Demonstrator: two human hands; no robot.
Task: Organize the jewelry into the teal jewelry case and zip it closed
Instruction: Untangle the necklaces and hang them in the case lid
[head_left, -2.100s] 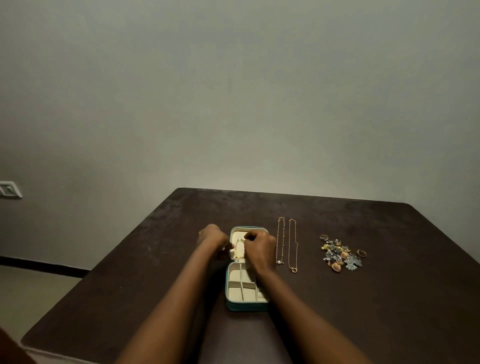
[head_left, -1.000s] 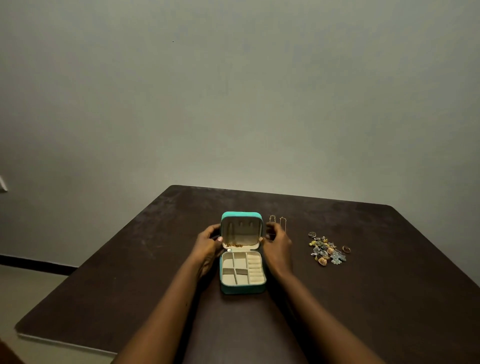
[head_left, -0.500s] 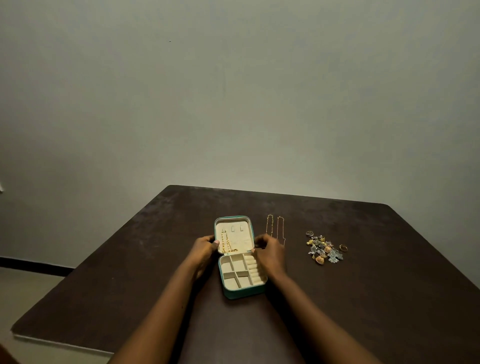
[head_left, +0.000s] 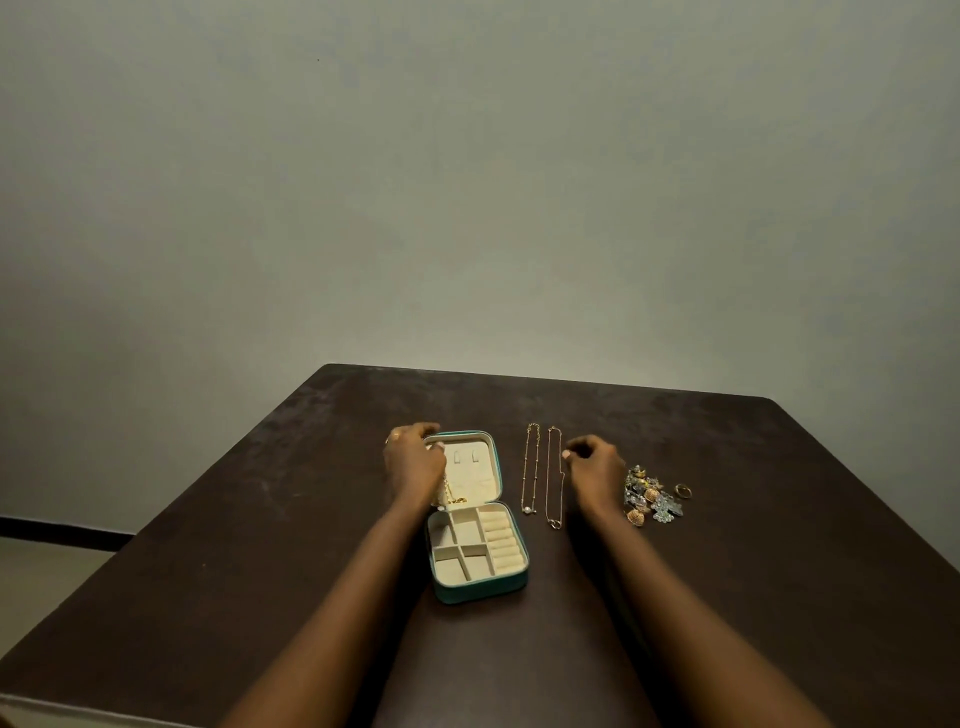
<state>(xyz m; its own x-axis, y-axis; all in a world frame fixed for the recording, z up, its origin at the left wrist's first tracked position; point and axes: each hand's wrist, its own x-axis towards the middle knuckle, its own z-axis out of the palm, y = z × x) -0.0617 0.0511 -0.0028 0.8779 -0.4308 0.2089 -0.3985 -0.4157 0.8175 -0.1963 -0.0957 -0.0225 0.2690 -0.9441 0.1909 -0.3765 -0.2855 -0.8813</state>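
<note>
A dark brown table (head_left: 727, 597) is set against a plain pale wall, and the teal jewelry case (head_left: 475, 519) is laid open on it, a little left of the middle and well in from the near edge. Its long axis runs from the near edge toward the far edge: the divided tray (head_left: 475, 551) is nearer the person, and the lid (head_left: 470, 470) is folded flat beyond it, toward the wall. A gold chain (head_left: 451, 496) is seen already lying in the lid, at its left side.

The left hand (head_left: 413, 465) is curled over the lid's far left corner, fingers bent and resting on the rim, probably to keep the lid flat; whether anything is pinched cannot be told. The right hand (head_left: 595, 470) is held loosely curled, thumb and fingertips drawn near each other, beside the two necklaces (head_left: 543, 475), seemingly holding nothing.

The necklaces are stretched straight and parallel just right of the case, their length also running near to far, pendants toward the person, presumably so that each can be lifted untangled. The pile of earrings and charms (head_left: 652, 496) and a ring (head_left: 683, 490) lie further right.
</note>
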